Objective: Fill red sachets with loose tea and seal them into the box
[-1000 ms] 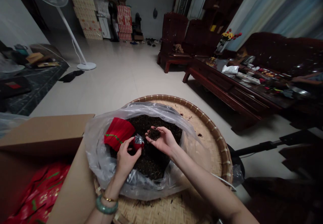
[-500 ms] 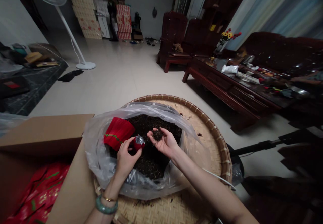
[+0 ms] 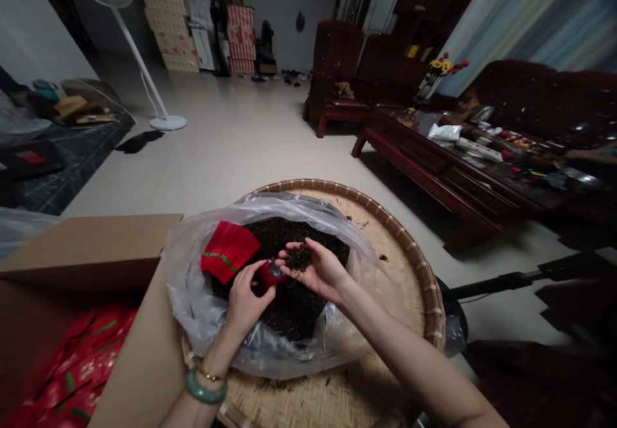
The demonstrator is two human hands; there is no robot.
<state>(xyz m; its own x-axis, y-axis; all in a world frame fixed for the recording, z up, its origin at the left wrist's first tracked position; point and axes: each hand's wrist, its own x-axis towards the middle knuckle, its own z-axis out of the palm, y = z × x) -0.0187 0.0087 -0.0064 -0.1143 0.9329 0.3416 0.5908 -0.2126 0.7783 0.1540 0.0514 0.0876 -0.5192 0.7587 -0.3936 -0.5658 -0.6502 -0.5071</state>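
Observation:
My left hand (image 3: 248,296) pinches a small red foil packet (image 3: 270,275), its silvery mouth open and turned toward my other hand. Cupped palm up, my right hand (image 3: 321,270) carries a clump of dark dried tea leaves (image 3: 297,258), its fingertips close by the packet's mouth; whether they touch I cannot tell. Both hands are over a large clear plastic bag (image 3: 193,306) full of loose dark leaves (image 3: 294,315). A fanned stack of flat red packets (image 3: 230,250) lies on the leaves, left of my hands.
Under the bag is a round woven bamboo tray (image 3: 409,274) with scattered leaf bits. At the left stands a cardboard box (image 3: 130,344) holding several red packets (image 3: 91,364). A dark wooden table (image 3: 434,171) is at the right, a white fan (image 3: 166,121) farther back.
My right hand, with the leaves, has come nearer the mouth of the packet in my left hand. The packet has shifted slightly right, and the camera view has shifted a little.

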